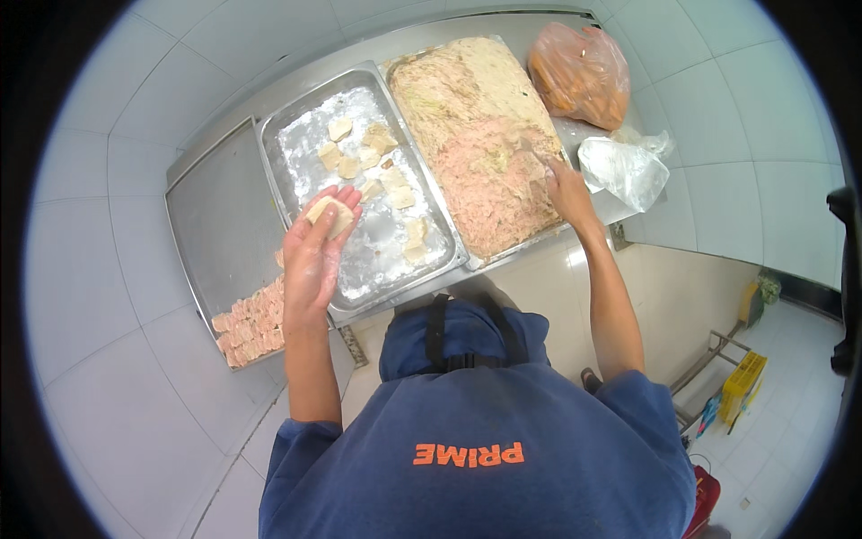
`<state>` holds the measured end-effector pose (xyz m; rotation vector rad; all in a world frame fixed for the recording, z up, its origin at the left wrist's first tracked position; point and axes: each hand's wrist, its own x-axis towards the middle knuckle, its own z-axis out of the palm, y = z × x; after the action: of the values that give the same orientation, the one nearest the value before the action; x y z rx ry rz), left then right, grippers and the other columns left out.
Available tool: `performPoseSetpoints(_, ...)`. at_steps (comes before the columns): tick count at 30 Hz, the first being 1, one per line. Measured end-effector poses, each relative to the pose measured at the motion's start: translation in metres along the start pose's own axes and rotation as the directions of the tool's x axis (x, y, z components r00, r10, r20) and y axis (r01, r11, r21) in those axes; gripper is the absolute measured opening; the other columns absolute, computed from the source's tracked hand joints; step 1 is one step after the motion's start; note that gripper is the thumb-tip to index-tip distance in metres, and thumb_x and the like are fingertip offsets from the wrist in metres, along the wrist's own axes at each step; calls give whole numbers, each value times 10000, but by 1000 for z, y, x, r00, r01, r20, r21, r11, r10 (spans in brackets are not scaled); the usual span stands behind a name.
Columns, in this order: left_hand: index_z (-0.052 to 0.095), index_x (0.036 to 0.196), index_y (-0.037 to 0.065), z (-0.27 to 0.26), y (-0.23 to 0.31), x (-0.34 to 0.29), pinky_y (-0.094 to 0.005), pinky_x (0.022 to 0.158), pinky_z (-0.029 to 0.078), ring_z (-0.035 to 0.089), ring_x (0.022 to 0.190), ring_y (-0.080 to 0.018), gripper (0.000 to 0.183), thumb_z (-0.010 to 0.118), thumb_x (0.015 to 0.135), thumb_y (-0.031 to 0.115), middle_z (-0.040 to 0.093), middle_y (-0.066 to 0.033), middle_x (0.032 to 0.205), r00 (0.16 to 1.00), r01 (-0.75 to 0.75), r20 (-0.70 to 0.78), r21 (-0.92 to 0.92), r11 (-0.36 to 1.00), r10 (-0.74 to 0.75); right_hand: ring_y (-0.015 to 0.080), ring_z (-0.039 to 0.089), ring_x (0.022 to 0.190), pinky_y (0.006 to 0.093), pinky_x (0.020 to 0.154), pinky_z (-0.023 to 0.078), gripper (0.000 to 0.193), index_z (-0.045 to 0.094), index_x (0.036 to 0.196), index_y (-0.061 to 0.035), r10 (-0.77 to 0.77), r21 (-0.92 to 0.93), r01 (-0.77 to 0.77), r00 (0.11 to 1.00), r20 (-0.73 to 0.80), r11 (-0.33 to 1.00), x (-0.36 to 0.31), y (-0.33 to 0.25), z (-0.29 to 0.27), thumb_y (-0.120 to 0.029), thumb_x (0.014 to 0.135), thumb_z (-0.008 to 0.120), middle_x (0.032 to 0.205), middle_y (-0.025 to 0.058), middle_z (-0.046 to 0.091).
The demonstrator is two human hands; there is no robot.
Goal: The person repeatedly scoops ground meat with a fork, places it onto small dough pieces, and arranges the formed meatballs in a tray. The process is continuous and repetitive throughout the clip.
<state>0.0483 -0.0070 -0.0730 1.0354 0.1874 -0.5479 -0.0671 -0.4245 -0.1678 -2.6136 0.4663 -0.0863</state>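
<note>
A pale dumpling wrapper [329, 218] lies across the upturned fingers of my left hand [314, 242], with the thumb pressed on it. That hand is above the left edge of a floured metal tray [269, 144], where several loose wrappers [395, 187] lie scattered on white flour. My right hand [567, 190] is closed at the right side of a wide tray of pinkish minced filling [476, 171]. From its fingers a thin tool [535, 154] reaches into the filling; its exact kind is hard to make out.
Left of the floured tray, a flat metal tray [220, 198] bears rows of filled dumplings [251, 325] at its near end. A bag of orange pieces [582, 76] and a crumpled white plastic bag [627, 171] stand at the right. Tiled walls [727, 117] border the table.
</note>
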Motion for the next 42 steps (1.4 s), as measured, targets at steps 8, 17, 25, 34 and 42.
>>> performPoseSetpoints(8,570,1306,-33,58,-7,-8,-452,1101,533,671,1107,-270,291,575,1084,154,662,-152,1184,983,7,184,-156,988,22,412,643,1234,457,1039,491,477,579,1436,34,-113,391,148,987,-110,908,-96,-144,-61,-6,976,457,1403,264,635)
performPoseSetpoints(17,485,1427,-103,121,8,-54,-482,1190,460,592,1343,-343,418,464,1129,190,614,-251,1369,864,235,501,-471,850,40,294,498,861,396,752,447,582,650,1379,25,-358,112,412,874,-330,904,-133,-193,-63,150,832,493,960,138,577)
performPoseSetpoints(25,514,1389,-36,104,21,-59,-462,1116,515,619,1271,-299,339,490,1118,166,620,-204,1326,924,170,383,-423,890,6,295,495,837,409,787,431,521,741,1278,-6,-408,42,454,833,-373,890,-146,-183,-59,98,786,605,894,113,527)
performPoseSetpoints(34,611,1208,6,78,38,-42,-320,743,558,630,899,-170,317,442,1136,265,631,-111,1115,813,145,562,60,988,-153,283,477,769,412,716,392,466,802,1203,-140,-602,-116,592,768,-218,797,-119,-170,-107,22,787,671,881,84,519)
performPoseSetpoints(42,610,1162,11,65,44,-36,-258,576,513,616,757,-146,366,399,1152,310,625,-121,1057,718,59,653,285,957,-239,301,529,785,429,779,454,475,762,1245,-53,-663,-140,649,743,-96,748,-99,-172,-122,75,808,625,902,128,557)
